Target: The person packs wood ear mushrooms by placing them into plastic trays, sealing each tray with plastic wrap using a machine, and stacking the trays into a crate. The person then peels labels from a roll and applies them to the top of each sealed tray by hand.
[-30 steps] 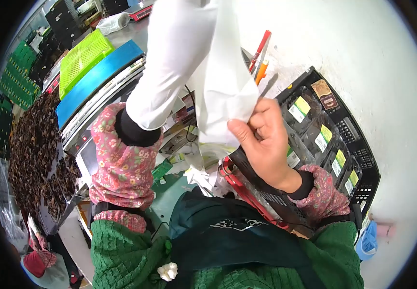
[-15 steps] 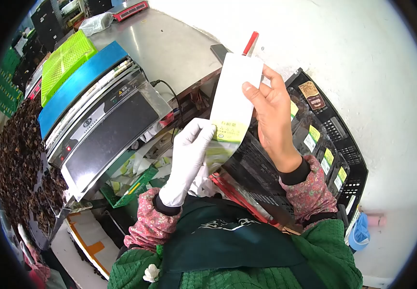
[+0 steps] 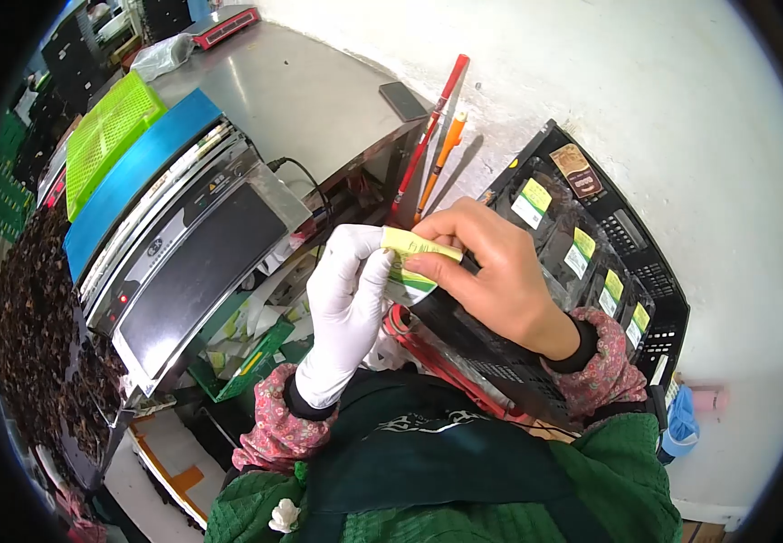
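Note:
A yellow-green and white label (image 3: 412, 271) is stretched between my hands, low and near the middle of the view. My left hand (image 3: 346, 294), in a white glove, pinches the label's left side. From the right, my bare right hand (image 3: 491, 281) pinches its upper edge between thumb and forefinger, and that edge looks folded or curled. Beyond my right hand, a black crate (image 3: 663, 249) holds several dark packs with similar yellow, green and white labels (image 3: 533, 203).
A sealing machine (image 3: 206, 262) stands left, beside a green basket (image 3: 106, 136) and dark dried goods (image 3: 34, 335). A metal table (image 3: 292, 86) carries a phone (image 3: 402, 101). Red (image 3: 437, 118) and orange (image 3: 446, 158) sticks lean nearby. A green crate (image 3: 247, 362) lies below.
The long white strip held up between my hands no longer shows at full length; only the short printed part shows. My right hand has come down and closer to my left hand.

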A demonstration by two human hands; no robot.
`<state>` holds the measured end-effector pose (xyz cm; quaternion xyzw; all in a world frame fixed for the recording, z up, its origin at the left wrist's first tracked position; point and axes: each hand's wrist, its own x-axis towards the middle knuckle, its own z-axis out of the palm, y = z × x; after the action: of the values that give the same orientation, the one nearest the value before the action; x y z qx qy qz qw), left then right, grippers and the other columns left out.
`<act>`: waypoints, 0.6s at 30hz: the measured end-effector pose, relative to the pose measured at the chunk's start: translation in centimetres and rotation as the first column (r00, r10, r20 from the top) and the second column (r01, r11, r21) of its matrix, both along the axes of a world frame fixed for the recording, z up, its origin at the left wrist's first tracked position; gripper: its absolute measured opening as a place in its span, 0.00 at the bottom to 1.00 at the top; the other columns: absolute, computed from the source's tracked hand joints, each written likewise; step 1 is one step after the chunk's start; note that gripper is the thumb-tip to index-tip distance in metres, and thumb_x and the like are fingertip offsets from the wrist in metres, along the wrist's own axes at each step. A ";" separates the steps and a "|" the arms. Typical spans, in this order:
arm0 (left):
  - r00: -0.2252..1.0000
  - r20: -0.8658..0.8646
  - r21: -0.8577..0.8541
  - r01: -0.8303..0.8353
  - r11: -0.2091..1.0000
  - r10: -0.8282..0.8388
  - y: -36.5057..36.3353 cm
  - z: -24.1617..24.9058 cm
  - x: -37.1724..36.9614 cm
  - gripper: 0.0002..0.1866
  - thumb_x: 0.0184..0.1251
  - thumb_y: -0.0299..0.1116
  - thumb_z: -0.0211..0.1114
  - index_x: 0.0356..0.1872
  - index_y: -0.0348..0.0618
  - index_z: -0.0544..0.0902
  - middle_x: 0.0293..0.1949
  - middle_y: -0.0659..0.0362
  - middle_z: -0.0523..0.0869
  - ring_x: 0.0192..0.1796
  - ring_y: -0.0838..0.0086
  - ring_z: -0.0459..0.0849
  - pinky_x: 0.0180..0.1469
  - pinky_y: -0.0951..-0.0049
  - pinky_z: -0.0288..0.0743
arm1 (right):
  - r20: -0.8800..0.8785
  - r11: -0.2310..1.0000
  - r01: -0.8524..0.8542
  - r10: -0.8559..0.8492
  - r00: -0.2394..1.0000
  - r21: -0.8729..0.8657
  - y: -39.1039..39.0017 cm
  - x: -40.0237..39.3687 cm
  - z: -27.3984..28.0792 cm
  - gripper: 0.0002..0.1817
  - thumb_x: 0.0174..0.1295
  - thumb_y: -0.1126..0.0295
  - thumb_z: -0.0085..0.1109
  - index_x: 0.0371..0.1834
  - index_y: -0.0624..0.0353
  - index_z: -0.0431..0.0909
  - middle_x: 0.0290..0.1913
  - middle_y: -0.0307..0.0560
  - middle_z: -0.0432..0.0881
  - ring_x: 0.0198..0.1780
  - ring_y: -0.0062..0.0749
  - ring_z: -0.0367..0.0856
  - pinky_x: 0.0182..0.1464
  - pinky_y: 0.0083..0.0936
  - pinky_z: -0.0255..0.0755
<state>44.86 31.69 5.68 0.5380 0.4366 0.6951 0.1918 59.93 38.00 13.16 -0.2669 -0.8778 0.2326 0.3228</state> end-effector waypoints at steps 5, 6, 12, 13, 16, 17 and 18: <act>0.937 0.279 0.074 0.198 0.977 -0.211 0.6 -0.3 1.3 0.31 0.63 0.18 0.61 0.67 0.37 0.62 0.67 0.51 0.66 0.49 0.75 0.79 0.52 0.73 0.75 | -0.119 0.974 0.039 -0.067 0.991 -0.223 -0.6 1.1 0.0 0.06 0.57 0.77 0.67 0.35 0.63 0.80 0.32 0.42 0.79 0.31 0.23 0.74 0.35 0.21 0.68; 0.921 0.305 0.067 0.233 0.970 -0.243 0.7 0.4 1.7 0.30 0.63 0.18 0.62 0.66 0.37 0.64 0.65 0.51 0.68 0.49 0.75 0.80 0.51 0.74 0.76 | -0.136 0.985 0.019 -0.043 0.990 -0.174 -0.7 1.5 -0.2 0.06 0.57 0.77 0.67 0.35 0.63 0.80 0.32 0.43 0.79 0.31 0.24 0.74 0.34 0.21 0.68; 0.904 0.379 -0.337 0.334 0.880 -0.198 -0.3 0.6 2.4 0.08 0.65 0.21 0.64 0.44 0.34 0.81 0.37 0.59 0.87 0.32 0.83 0.83 0.37 0.81 0.78 | -0.107 0.973 0.080 -0.057 0.993 0.218 -0.3 4.3 -1.6 0.04 0.56 0.75 0.65 0.32 0.59 0.78 0.26 0.45 0.76 0.29 0.40 0.78 0.30 0.32 0.70; 0.900 0.366 -0.324 0.361 0.875 -0.236 -0.1 0.2 2.5 0.07 0.65 0.22 0.64 0.43 0.35 0.82 0.37 0.59 0.87 0.33 0.84 0.83 0.37 0.81 0.77 | -0.120 0.957 0.111 -0.081 0.990 0.269 -0.3 4.8 -2.0 0.04 0.55 0.75 0.65 0.32 0.59 0.79 0.26 0.45 0.76 0.28 0.40 0.78 0.30 0.32 0.70; 0.753 0.572 -0.305 0.563 0.768 -0.325 0.2 0.7 5.4 0.06 0.65 0.26 0.66 0.40 0.35 0.82 0.38 0.60 0.86 0.35 0.85 0.81 0.38 0.81 0.76 | -0.168 0.909 0.244 -0.197 0.966 0.337 -0.1 7.3 -1.6 0.03 0.57 0.75 0.62 0.32 0.60 0.78 0.28 0.47 0.78 0.26 0.39 0.78 0.30 0.32 0.72; 0.813 0.438 -0.320 0.540 0.779 -0.383 -0.1 -0.3 7.0 0.07 0.65 0.28 0.66 0.40 0.36 0.82 0.39 0.61 0.86 0.39 0.84 0.81 0.42 0.79 0.76 | -0.233 0.887 0.376 -0.319 0.919 0.267 0.5 8.7 -1.2 0.03 0.60 0.73 0.61 0.33 0.60 0.78 0.27 0.45 0.79 0.26 0.34 0.77 0.30 0.29 0.71; 0.845 0.299 -0.388 0.532 0.753 -0.443 -0.7 -1.8 8.1 0.08 0.64 0.28 0.66 0.42 0.36 0.82 0.40 0.60 0.87 0.41 0.81 0.82 0.46 0.76 0.76 | -0.288 0.846 0.499 -0.438 0.852 0.188 1.3 10.3 -0.8 0.04 0.63 0.72 0.59 0.34 0.60 0.78 0.27 0.43 0.79 0.27 0.29 0.77 0.30 0.25 0.71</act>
<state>52.99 30.96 3.86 0.5045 0.4110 0.5456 0.5282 70.21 39.32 12.33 -0.4011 -0.7635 0.0605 0.5025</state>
